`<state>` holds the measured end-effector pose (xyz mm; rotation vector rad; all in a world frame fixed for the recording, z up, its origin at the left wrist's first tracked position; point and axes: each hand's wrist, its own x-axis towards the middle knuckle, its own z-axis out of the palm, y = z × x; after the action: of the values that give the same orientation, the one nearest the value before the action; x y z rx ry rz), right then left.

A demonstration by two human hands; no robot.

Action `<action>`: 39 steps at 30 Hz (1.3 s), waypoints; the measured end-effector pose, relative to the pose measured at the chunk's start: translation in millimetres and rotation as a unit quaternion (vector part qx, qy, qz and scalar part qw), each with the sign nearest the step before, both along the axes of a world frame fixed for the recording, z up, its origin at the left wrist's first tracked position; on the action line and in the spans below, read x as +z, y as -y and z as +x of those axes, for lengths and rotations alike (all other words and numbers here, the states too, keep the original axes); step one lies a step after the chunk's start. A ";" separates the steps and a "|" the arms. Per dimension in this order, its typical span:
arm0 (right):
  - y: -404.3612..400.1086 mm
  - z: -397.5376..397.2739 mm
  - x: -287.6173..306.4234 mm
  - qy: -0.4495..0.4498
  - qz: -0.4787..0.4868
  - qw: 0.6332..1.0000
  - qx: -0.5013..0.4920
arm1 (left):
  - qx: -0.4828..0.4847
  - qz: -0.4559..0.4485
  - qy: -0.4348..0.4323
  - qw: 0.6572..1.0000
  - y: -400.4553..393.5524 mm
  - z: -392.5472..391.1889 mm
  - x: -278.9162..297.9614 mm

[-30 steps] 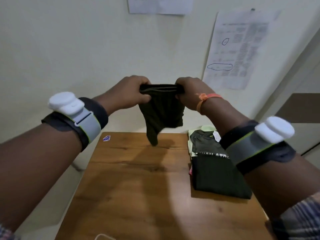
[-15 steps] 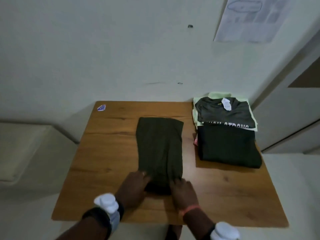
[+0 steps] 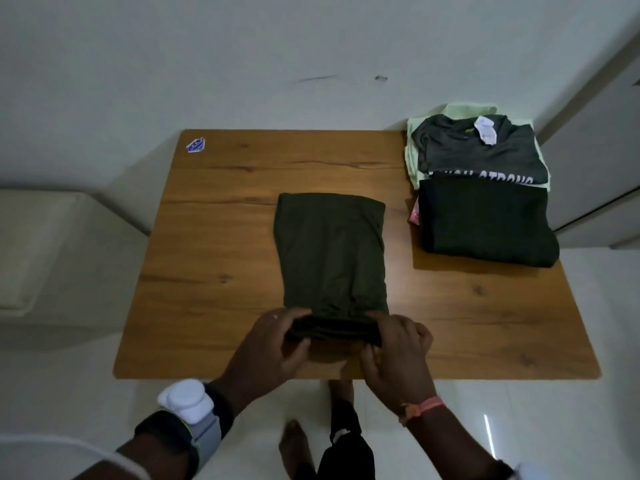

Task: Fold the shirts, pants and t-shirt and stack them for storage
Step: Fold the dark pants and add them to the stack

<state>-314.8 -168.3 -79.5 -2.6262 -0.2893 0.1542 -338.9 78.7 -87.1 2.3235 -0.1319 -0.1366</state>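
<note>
- Table point(image 3: 214, 258) of brown wood is taking up the middle of my view, standing against a pale wall.
- Olive garment point(image 3: 330, 251) is lying flat along the table's centre, its near end bunching up at the front edge where I am lifting it.
- Folded clothes stack point(image 3: 485, 220) is sitting at the table's far right corner, well apart from the garment.
- My left hand point(image 3: 268, 351) is pinching the near-left corner, fingers curling over the cloth.
- My right hand point(image 3: 398, 355) is pinching the near-right corner likewise.
- Blue sticker point(image 3: 195, 145) is sitting near the far left corner.
</note>
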 end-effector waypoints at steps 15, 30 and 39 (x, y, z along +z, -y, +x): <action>-12.3 102.5 -56.4 -0.021 -0.081 0.988 0.131 | -0.106 0.280 0.069 0.952 17.3 81.0 -63.4; -10.7 169.2 27.9 -0.052 -0.023 0.992 0.115 | -0.045 0.188 0.044 0.980 -16.0 151.8 10.3; -52.1 317.6 16.4 0.003 -0.151 0.988 0.027 | 0.179 0.148 0.029 0.972 -11.0 274.6 1.4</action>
<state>2.9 -116.2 -63.0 -2.9205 -0.3658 0.2232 -64.3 89.7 -85.8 2.6061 0.2997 0.1009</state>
